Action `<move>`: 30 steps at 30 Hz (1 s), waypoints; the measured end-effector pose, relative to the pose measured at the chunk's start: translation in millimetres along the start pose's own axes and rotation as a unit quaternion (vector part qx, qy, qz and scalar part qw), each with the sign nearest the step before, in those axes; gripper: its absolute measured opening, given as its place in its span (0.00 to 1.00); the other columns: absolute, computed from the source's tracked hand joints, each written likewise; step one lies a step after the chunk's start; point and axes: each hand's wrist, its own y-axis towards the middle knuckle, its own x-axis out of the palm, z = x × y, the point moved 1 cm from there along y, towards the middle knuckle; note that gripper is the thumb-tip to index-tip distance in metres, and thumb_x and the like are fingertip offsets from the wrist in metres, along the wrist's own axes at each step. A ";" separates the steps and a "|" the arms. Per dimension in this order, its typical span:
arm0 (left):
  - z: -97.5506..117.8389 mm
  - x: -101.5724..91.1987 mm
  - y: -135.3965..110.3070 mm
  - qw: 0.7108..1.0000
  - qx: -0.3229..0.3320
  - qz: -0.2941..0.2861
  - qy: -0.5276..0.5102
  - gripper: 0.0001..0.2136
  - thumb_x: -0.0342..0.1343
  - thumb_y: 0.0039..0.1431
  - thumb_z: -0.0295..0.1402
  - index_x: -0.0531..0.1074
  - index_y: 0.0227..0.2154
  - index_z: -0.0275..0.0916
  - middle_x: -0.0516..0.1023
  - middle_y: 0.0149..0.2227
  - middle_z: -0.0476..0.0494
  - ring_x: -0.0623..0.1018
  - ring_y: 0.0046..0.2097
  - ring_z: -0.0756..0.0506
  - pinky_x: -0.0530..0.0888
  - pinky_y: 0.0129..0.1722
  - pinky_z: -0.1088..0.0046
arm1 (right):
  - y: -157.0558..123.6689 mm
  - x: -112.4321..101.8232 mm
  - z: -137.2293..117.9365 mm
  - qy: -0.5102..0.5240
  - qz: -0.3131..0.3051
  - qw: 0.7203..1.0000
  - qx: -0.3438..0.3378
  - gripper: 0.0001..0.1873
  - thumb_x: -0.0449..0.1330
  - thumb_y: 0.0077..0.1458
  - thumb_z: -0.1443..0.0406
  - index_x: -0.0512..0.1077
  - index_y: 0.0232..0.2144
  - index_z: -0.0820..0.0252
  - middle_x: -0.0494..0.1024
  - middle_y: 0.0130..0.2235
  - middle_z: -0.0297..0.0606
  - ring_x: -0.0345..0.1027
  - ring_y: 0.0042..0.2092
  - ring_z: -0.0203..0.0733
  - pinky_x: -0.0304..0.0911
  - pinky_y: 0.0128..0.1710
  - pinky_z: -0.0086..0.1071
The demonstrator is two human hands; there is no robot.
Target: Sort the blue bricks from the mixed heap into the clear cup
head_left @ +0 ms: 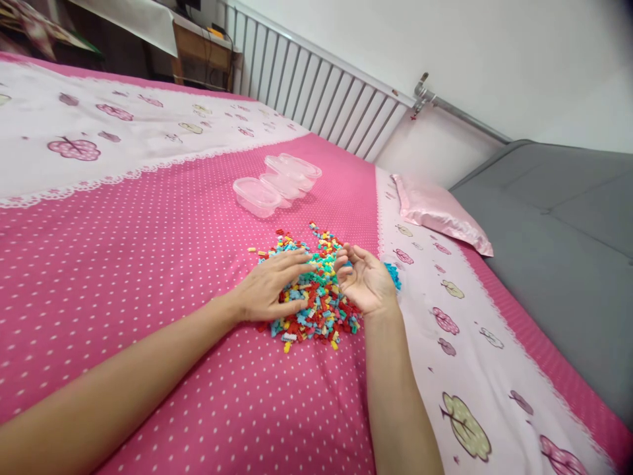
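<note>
The left hand (277, 284) lies palm down on the pile of small coloured blocks (319, 310), fingers extended, nothing visibly gripped; the right hand (366, 280), at its right, is half curled, palm up, and I cannot tell whether it holds a block. Picking through the pile seems in hand, with blue blocks (394, 274) just right of the right hand; a next pick calls for a light fingertip pinch.

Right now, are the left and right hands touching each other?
Apart. The head view shows bricks through a gap between the left hand and right hand.
</note>
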 end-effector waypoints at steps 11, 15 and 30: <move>-1.7 8.3 -1.4 0.995 -0.040 -0.051 0.077 0.29 0.48 0.56 0.53 0.61 0.57 0.44 0.63 0.60 0.38 0.62 0.60 0.37 0.52 0.60 0.53 | 5.4 -5.4 0.1 -0.028 -0.036 0.999 0.008 0.07 0.52 0.58 0.68 0.66 0.28 0.62 0.56 0.18 0.23 0.50 0.16 0.23 0.40 0.08 0.13; -5.5 5.9 -1.6 0.994 -0.068 -0.026 0.084 0.28 0.49 0.55 0.51 0.64 0.56 0.41 0.67 0.56 0.36 0.66 0.57 0.37 0.57 0.58 0.54 | 6.7 -6.7 2.3 -0.082 -0.033 0.996 -0.024 0.04 0.57 0.54 0.67 0.67 0.28 0.62 0.54 0.17 0.21 0.46 0.14 0.22 0.38 0.08 0.15; -12.6 0.8 0.1 0.986 -0.137 0.018 0.097 0.16 0.49 0.53 0.34 0.72 0.43 0.38 0.74 0.45 0.40 0.73 0.47 0.40 0.68 0.50 0.61 | 35.0 -31.1 26.6 -0.685 0.111 0.649 -0.312 0.16 0.56 0.49 0.59 0.78 0.36 0.57 0.66 0.18 0.28 0.55 0.22 0.34 0.52 0.26 0.28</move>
